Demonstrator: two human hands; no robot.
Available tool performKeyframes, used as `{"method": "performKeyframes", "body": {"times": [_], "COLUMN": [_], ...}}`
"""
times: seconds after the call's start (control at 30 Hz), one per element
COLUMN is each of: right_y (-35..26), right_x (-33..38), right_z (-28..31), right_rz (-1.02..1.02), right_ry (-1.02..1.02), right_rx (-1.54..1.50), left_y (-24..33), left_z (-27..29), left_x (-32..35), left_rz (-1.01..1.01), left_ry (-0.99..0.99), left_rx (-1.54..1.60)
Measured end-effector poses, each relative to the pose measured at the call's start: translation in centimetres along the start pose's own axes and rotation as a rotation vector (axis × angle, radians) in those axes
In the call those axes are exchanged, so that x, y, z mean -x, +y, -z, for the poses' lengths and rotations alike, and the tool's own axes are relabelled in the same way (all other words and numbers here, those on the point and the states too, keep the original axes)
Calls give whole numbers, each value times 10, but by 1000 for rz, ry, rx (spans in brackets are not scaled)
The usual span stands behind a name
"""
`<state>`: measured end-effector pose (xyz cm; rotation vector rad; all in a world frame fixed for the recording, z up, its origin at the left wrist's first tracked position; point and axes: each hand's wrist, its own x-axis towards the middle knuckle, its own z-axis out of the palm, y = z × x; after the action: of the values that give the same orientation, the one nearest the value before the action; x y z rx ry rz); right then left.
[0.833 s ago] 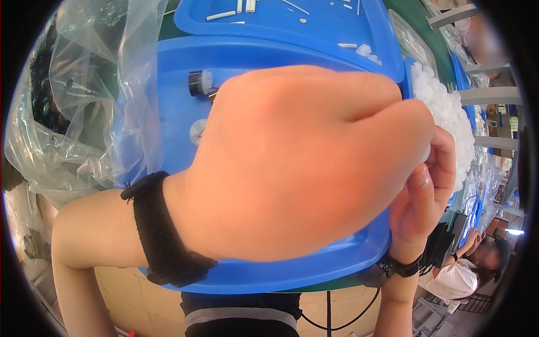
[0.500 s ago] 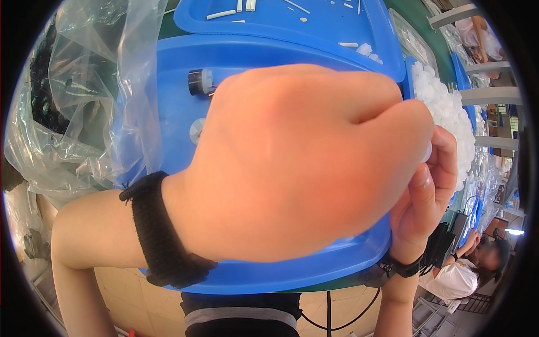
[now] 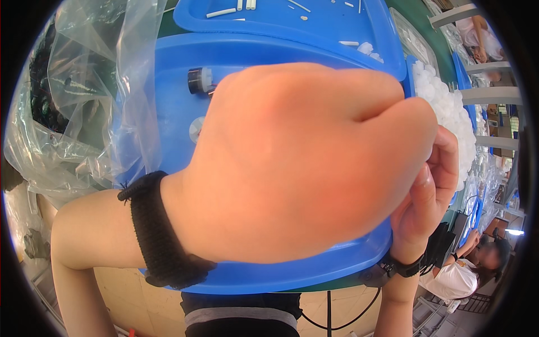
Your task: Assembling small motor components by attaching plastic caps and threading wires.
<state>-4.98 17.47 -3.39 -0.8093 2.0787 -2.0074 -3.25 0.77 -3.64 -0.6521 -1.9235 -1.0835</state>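
Observation:
My left hand fills the middle of the view, held above a blue tray. It is closed, its back towards me, and the fingertips are hidden. My right hand is partly covered behind it at the right, thumb and fingers bent in a pinch close to the left hand. What lies between the fingers of either hand is hidden. Beyond my left wrist, a short black cylinder with a white end lies in the tray, a bit of wire beside it. Nearer sits a pale round piece, half covered by my hand.
A second blue tray farther off holds several short white tubes and small white bits. At the right is a heap of whitish translucent pieces. A clear plastic bag with dark strands stands left. Another person sits far right.
My left hand has shifted very slightly to the right, covering a little more of the right hand's fingers. Otherwise things look the same.

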Motion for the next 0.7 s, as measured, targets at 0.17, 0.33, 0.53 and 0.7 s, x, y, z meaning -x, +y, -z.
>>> {"method": "performKeyframes", "body": {"times": [0.17, 0.33, 0.53, 0.7], "right_y": [9, 0, 18, 13], "right_x": [-1, 4, -4, -5], "right_z": [-2, 10, 26, 27], "right_rz": [13, -68, -15, -2], "right_ry": [-9, 23, -342, -402], "right_rx": [-72, -258, -514, -513], "left_y": [-7, -2, 7, 14], "left_z": [0, -7, 1, 8], "left_x": [7, 0, -1, -4], "left_rz": [-29, -9, 121, 285], "left_ry": [7, 22, -20, -28], "left_rx": [-17, 25, 36, 79]}}
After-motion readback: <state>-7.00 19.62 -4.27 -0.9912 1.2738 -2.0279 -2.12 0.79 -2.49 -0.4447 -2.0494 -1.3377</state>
